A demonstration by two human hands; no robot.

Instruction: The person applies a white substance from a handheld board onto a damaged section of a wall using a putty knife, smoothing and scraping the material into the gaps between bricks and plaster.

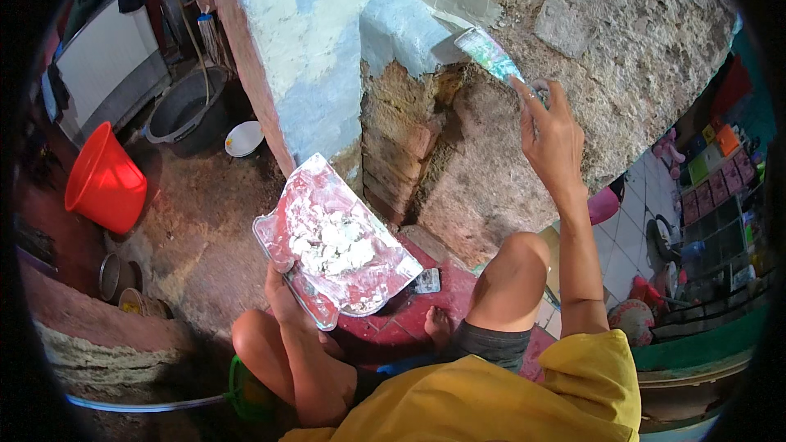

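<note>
My left hand (286, 295) grips the near left edge of a red board (385, 278) with a scalloped rim, tilted over my lap. White lumpy putty (332, 245) is heaped and smeared across it. Up to the right, the fingers of my right hand (553, 127) close round the handle end of a putty knife (489, 52), whose blade is stained white and green. Its tip lies at the edge of a pale blue plastered ledge (405, 29), where rough bare wall (606, 49) begins. Whether the blade presses on the surface, I cannot tell.
Broken brickwork (401, 131) shows below the ledge. On the left floor stand a red bucket (106, 184), a black tub (192, 110) and a white plate (244, 139). A small grey block (427, 281) lies near my foot. Shelves with household goods (720, 188) line the right side.
</note>
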